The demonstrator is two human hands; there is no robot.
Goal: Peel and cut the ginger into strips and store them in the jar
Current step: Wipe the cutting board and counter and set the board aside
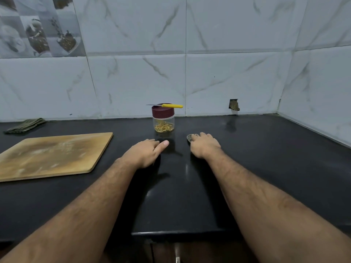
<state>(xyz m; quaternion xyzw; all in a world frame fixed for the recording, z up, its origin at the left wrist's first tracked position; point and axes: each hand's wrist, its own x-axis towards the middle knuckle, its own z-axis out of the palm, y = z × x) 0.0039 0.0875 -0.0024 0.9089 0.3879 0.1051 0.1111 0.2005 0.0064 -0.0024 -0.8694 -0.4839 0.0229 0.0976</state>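
Now both of the person's bare forearms reach forward over the black bench, palms down. The left hand lies flat on the bench with its fingers straight and relaxed, holding nothing, the index finger pointing toward the jar. The right hand rests on the bench just right of it, its fingers loosely bent over a small roundish greyish object whose edge shows past the fingertips; what that object is cannot be told, nor whether the fingers grip it or only lie on it.

Just beyond the 2 hands, near the tiled wall, stands the clear jar, upright, closed with a dark red lid. Pale yellowish ginger strips fill its lower part. A knife with a yellow handle lies flat across the lid, blade pointing left and handle overhanging on the right.

To the left, a wooden cutting board lies flat on the bench, well apart from the jar, with pale smears on its surface. Behind the board, against the wall, sits a folded green cloth.
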